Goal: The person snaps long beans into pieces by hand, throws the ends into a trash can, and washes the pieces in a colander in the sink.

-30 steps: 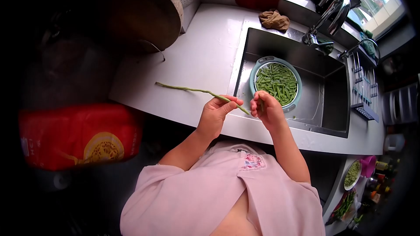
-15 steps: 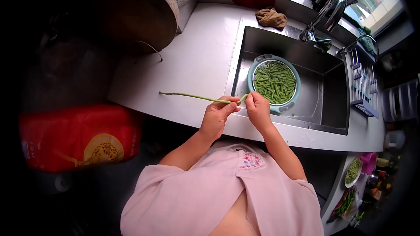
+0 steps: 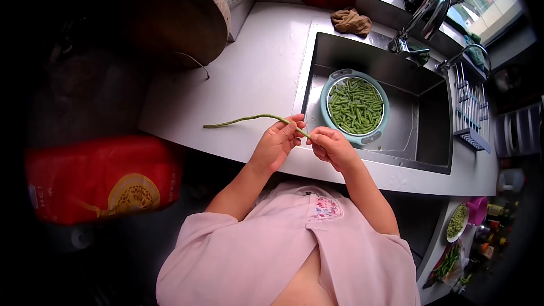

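Observation:
A long green bean stretches out to the left over the white counter, its loose part curving gently. My left hand is closed around it near the right end, thumb on top. The fingers of my right hand pinch the tip of the same bean, just in front of the sink's near left corner. Close beyond my right hand, a light blue colander stands in the sink. Many short cut pieces of green bean fill it.
The steel sink has a faucet behind it. A brown cloth lies at its back edge. A round wooden board stands at the left, above a red bag. A plate of green food sits lower right.
My right hand has moved slightly toward me and left. The bean, sharply bent between my hands before, now slopes down to the right there, and its loose part arches more.

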Available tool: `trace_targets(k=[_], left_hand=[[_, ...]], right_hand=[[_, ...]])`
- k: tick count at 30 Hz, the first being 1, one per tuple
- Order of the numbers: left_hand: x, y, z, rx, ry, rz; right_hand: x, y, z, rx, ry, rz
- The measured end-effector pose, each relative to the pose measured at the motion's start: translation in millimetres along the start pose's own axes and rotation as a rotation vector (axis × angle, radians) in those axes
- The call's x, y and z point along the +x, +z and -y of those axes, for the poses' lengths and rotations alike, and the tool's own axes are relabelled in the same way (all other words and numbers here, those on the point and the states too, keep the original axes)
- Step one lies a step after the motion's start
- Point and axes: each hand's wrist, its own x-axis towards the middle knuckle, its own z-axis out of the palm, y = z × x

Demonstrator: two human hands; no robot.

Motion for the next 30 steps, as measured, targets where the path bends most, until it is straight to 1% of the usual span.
trace_targets(k=[1, 2, 4, 5, 6, 8, 9, 10, 13, 14, 16, 17, 18, 19, 20, 21, 22, 23, 24, 25, 26, 28, 29, 30], left_hand=[[1.5, -2.7, -5.1, -0.090, 0.049, -0.009], [2.4, -3.0, -2.3, -0.090, 0.045, -0.006], [0.5, -3.3, 8.5, 0.225, 0.256, -0.069], [-2.2, 1.6, 16.7, 0.394, 0.306, -0.060], [-4.3, 4.7, 21.3, 0.394, 0.306, -0.061], [-6.2, 8.1, 23.8, 0.227, 0.197, 0.064], [-6.4, 11.5, 19.2, 0.191, 0.156, 0.057], [-4.2, 9.6, 16.9, 0.188, 0.160, 0.049], [0.8, 2.4, 14.3, 0.169, 0.087, 0.087], [3.0, -0.1, 16.0, 0.169, 0.084, 0.089], [6.1, -3.7, 17.0, 0.236, 0.081, 0.091], [7.1, -5.2, 15.4, 0.236, 0.079, 0.090], [7.5, -4.0, 10.8, 0.151, 0.071, 0.049], [7.4, -2.9, 6.9, 0.065, 0.064, 0.010], [6.7, -2.9, 3.7, 0.065, 0.062, 0.013], [5.0, -3.3, 0.9, 0.174, 0.140, -0.031], [3.4, -3.0, -0.3, 0.281, 0.219, -0.076], [-0.7, 1.2, 6.3, 0.410, 0.265, -0.041], [-5.2, 5.9, 10.3, 0.408, 0.264, -0.042], [-10.0, 11.5, 11.9, 0.426, 0.295, 0.026], [-13.5, 16.4, 10.2, 0.446, 0.327, 0.098], [-14.0, 19.8, 3.2, 0.441, 0.357, 0.101], [-11.9, 17.9, -1.1, 0.428, 0.299, 0.098], [-10.9, 16.1, -4.3, 0.416, 0.238, 0.097]], right_hand=[[-0.7, -0.4, 0.3, -0.083, -0.022, -0.038], [0.5, 1.2, -2.4, -0.083, -0.023, -0.042], [8.3, 3.9, -15.0, -1.083, -0.483, -0.570], [16.8, -3.5, -22.7, -1.176, -0.583, -0.678], [21.0, -9.6, -23.1, -1.177, -0.583, -0.678], [23.3, -26.0, -17.7, -0.160, -0.112, -0.556], [15.3, -29.8, -9.3, -0.007, -0.058, -0.379], [9.7, -20.1, -0.2, -0.010, -0.052, -0.373], [-2.3, 2.6, 14.0, 0.047, 0.039, -0.066], [-3.1, 2.9, 12.9, 0.049, 0.038, -0.070], [-3.0, 3.7, 10.6, 0.054, 0.098, 0.089], [-0.2, 2.7, 6.6, 0.070, 0.069, 0.100], [1.4, 1.3, 4.1, 0.072, 0.069, 0.099], [2.7, -0.3, 2.7, 0.015, 0.044, 0.038], [3.5, -1.3, 2.5, -0.043, 0.018, -0.025], [2.7, 4.9, 5.2, -0.397, -0.020, -0.233], [8.8, 2.5, -2.8, -0.397, -0.020, -0.236], [19.2, -4.8, -17.6, -0.700, -0.280, -0.459], [26.5, -10.5, -27.3, -0.999, -0.548, -0.678], [30.7, -15.4, -26.1, -0.874, -0.469, -0.744], [35.6, -34.5, -31.5, -0.366, -0.225, -0.614], [12.5, -23.6, 3.2, -0.024, -0.039, -0.370], [7.0, -14.7, 11.8, -0.027, -0.032, -0.364], [2.3, -5.3, 17.1, 0.000, -0.001, -0.205]])
